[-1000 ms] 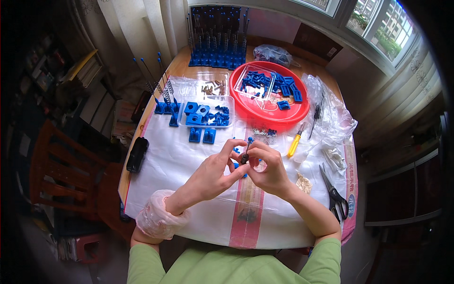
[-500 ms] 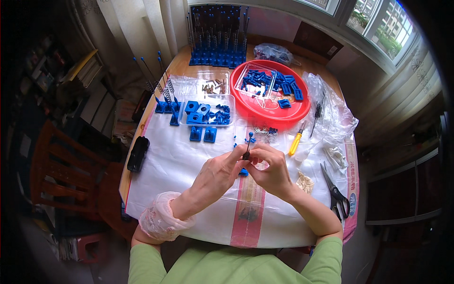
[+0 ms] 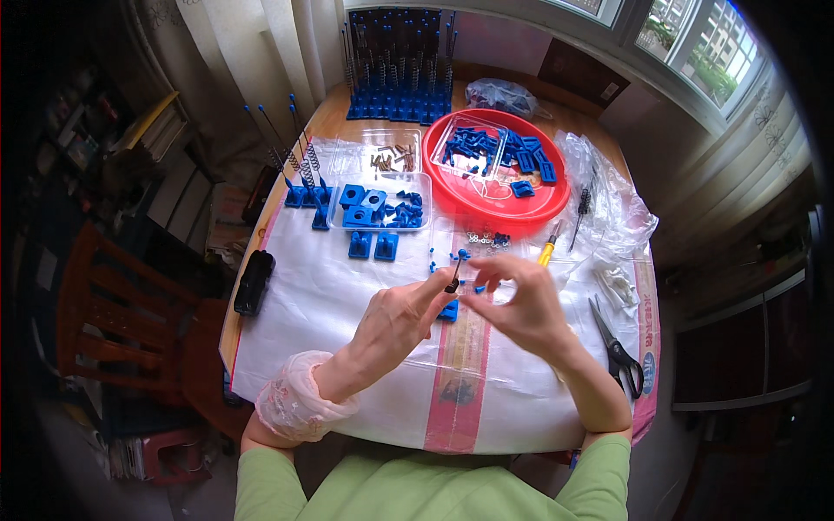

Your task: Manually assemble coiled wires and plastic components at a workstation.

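Observation:
Over the middle of the table, my left hand (image 3: 395, 319) pinches a thin metal rod (image 3: 457, 270) with a dark coil at its lower part and a blue ball at its top. The rod stands nearly upright. A blue plastic base piece (image 3: 448, 311) shows just below the fingertips; whether it is joined to the rod I cannot tell. My right hand (image 3: 530, 304) is apart from the rod, just to its right, slightly blurred, with thumb and fingers spread and nothing visible between them. Small blue parts and metal nuts (image 3: 482, 238) lie beyond the hands.
A red basin (image 3: 512, 214) of blue parts stands behind, beside a clear box (image 3: 382, 228) of blue pieces. Finished-looking blue stands with springs (image 3: 400, 108) crowd the back. A yellow-handled screwdriver (image 3: 546, 253), black scissors (image 3: 618, 354) and a black case (image 3: 254, 282) lie around.
My right hand has let go of the rod and moved a little to the right, its fingers parting. My left hand keeps its pinch almost in place.

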`<state>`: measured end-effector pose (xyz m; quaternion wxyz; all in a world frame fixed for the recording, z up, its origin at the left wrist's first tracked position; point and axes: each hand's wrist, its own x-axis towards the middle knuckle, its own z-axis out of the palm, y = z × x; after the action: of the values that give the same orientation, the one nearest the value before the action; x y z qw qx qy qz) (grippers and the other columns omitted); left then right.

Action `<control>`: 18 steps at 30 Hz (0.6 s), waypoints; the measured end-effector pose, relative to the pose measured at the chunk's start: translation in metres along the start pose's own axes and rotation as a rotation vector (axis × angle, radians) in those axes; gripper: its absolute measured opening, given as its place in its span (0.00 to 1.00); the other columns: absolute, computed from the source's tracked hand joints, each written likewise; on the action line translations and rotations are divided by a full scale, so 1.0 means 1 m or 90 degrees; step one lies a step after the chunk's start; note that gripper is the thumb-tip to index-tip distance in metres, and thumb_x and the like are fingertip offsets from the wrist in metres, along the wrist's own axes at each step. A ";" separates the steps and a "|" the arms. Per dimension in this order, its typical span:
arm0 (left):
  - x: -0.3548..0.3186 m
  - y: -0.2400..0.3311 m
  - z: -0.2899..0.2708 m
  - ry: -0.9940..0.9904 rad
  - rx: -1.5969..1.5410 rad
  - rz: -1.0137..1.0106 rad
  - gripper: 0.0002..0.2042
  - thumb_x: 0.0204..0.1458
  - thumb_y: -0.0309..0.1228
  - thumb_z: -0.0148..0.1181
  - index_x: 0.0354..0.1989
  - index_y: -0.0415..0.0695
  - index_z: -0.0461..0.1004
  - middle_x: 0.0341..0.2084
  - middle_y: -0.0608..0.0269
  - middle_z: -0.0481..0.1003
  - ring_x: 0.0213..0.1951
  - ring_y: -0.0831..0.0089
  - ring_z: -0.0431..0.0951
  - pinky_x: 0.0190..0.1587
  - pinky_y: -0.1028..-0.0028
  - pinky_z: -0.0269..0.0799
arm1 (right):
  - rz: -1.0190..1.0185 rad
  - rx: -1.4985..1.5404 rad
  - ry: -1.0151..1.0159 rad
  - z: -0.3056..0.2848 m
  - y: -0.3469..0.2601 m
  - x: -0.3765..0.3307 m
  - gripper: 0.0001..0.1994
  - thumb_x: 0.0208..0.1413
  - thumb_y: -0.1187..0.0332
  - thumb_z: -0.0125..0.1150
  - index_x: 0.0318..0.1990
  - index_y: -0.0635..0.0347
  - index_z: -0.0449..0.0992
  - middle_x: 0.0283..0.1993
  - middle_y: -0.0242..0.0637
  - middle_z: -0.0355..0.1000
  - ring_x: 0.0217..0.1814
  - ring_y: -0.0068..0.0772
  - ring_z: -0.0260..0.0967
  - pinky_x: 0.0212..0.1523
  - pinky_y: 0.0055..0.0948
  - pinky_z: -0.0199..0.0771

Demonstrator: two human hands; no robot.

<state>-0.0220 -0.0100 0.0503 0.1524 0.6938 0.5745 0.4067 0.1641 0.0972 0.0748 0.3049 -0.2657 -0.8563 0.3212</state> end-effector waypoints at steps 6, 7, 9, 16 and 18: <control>0.002 -0.005 0.002 0.001 0.003 0.018 0.14 0.64 0.27 0.60 0.55 0.45 0.68 0.24 0.59 0.79 0.16 0.71 0.78 0.19 0.71 0.72 | -0.022 -0.047 0.087 -0.067 -0.036 -0.002 0.14 0.49 0.77 0.73 0.46 0.66 0.83 0.35 0.39 0.81 0.34 0.29 0.77 0.38 0.28 0.76; 0.001 -0.007 0.003 -0.002 0.004 0.016 0.14 0.64 0.27 0.60 0.56 0.45 0.68 0.24 0.59 0.79 0.16 0.71 0.78 0.19 0.71 0.72 | -0.011 -0.075 0.084 -0.076 -0.038 -0.005 0.13 0.50 0.77 0.73 0.45 0.66 0.83 0.35 0.39 0.81 0.34 0.28 0.77 0.37 0.28 0.75; 0.000 -0.006 0.002 -0.003 0.004 0.008 0.14 0.64 0.28 0.61 0.56 0.45 0.68 0.24 0.60 0.79 0.16 0.72 0.78 0.19 0.71 0.72 | 0.031 -0.140 0.067 -0.090 -0.044 -0.011 0.09 0.51 0.76 0.72 0.41 0.66 0.84 0.34 0.40 0.81 0.33 0.28 0.78 0.37 0.27 0.75; 0.001 -0.011 0.004 0.019 0.002 0.042 0.16 0.62 0.27 0.63 0.56 0.45 0.68 0.25 0.61 0.80 0.16 0.73 0.75 0.18 0.73 0.69 | 0.256 -0.157 0.129 -0.093 0.021 -0.058 0.06 0.55 0.73 0.70 0.38 0.66 0.84 0.35 0.39 0.82 0.30 0.25 0.76 0.35 0.26 0.73; 0.002 -0.012 0.004 0.024 0.008 0.063 0.16 0.62 0.26 0.63 0.56 0.45 0.68 0.25 0.61 0.80 0.16 0.74 0.75 0.19 0.73 0.69 | 0.269 -0.160 0.154 -0.091 0.044 -0.066 0.11 0.54 0.73 0.71 0.43 0.66 0.82 0.36 0.36 0.80 0.36 0.25 0.76 0.36 0.25 0.74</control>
<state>-0.0274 -0.0035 0.0407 0.1172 0.7145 0.5448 0.4230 0.2830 0.1179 0.0752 0.2960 -0.5107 -0.7722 0.2351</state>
